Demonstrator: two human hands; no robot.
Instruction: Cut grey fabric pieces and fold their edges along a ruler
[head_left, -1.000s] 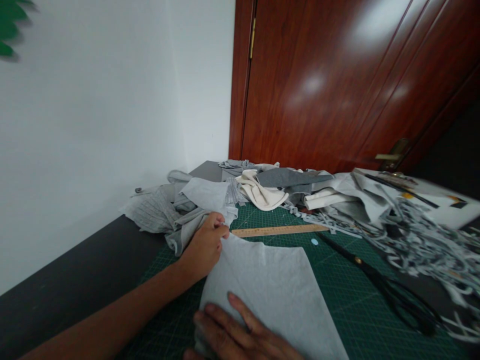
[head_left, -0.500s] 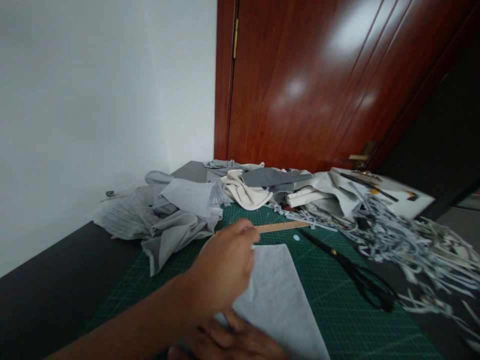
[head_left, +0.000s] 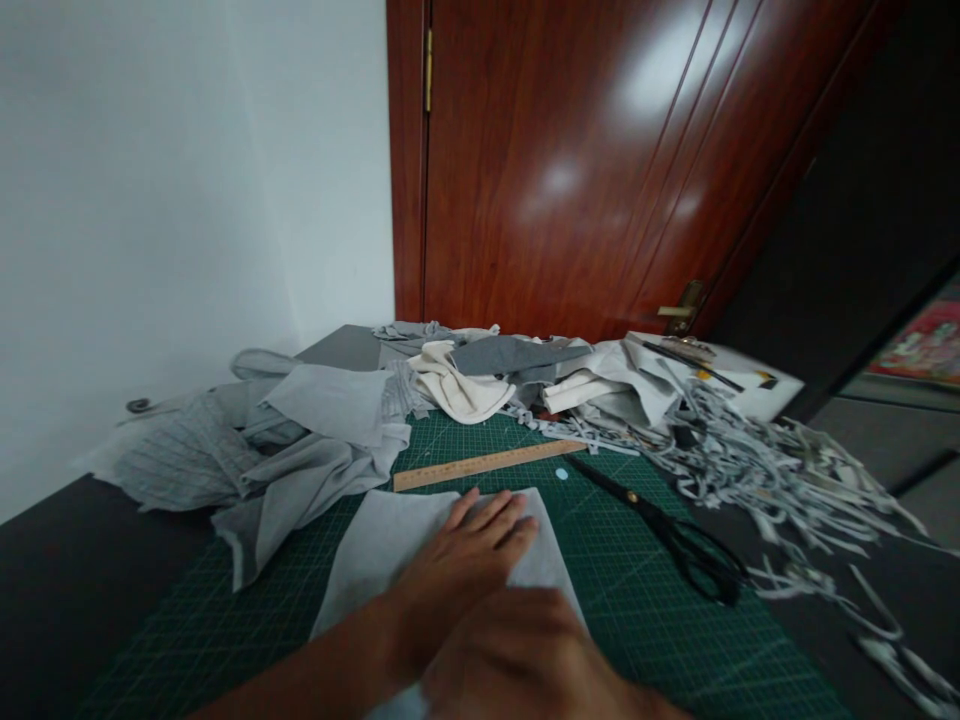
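Observation:
A light grey piece of cloth [head_left: 390, 530] lies flat on the green cutting mat [head_left: 637, 610]. Pressed on its upper part is my left hand [head_left: 469, 560], palm down with the fingers stretched out and holding nothing. My right hand [head_left: 525, 650] is nearer to me, over the lower right of the cloth and partly in front of my left wrist. It is blurred, and its fingers are hard to make out. Just beyond the cloth's far edge lies a wooden ruler [head_left: 487, 463].
Black scissors [head_left: 660, 525] rest on the mat to the right, near a small pale disc [head_left: 562, 474]. Grey fabric [head_left: 307, 460] is heaped on the left, more cloth [head_left: 465, 385] at the back, and cut strips [head_left: 757, 470] at the right.
My left hand has gone from closed at the cloth's upper left to flat and spread on it. My right hand has risen and moved right. The view has shifted, and the whole ruler now shows.

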